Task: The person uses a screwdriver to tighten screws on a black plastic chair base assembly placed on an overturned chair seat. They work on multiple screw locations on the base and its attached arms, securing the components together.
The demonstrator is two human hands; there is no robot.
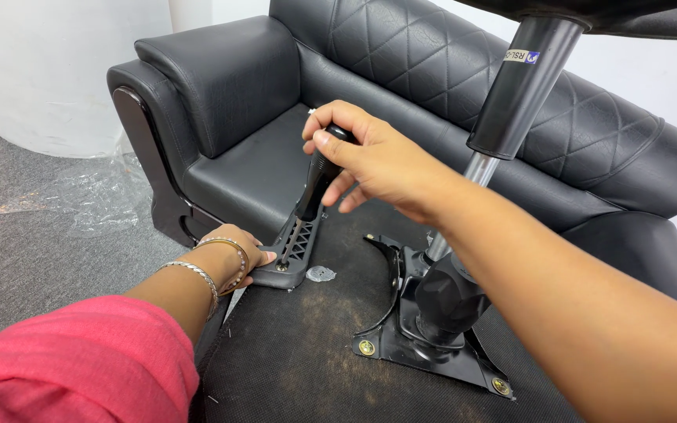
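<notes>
Right now the sofa (401,86) backs an upturned seat (299,352), where your left hand (237,254) presses flat on the bracket (295,247) and your right hand (370,157) has its fingers wrapped round the screwdriver (315,176). If the tip tilts, it could slip off the screw (282,266) toward your left fingers. No containers are in view.

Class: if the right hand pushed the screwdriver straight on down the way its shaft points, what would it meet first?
The right hand drives the screwdriver down into the bracket, by the left hand; the tip already seems to sit there.
</notes>
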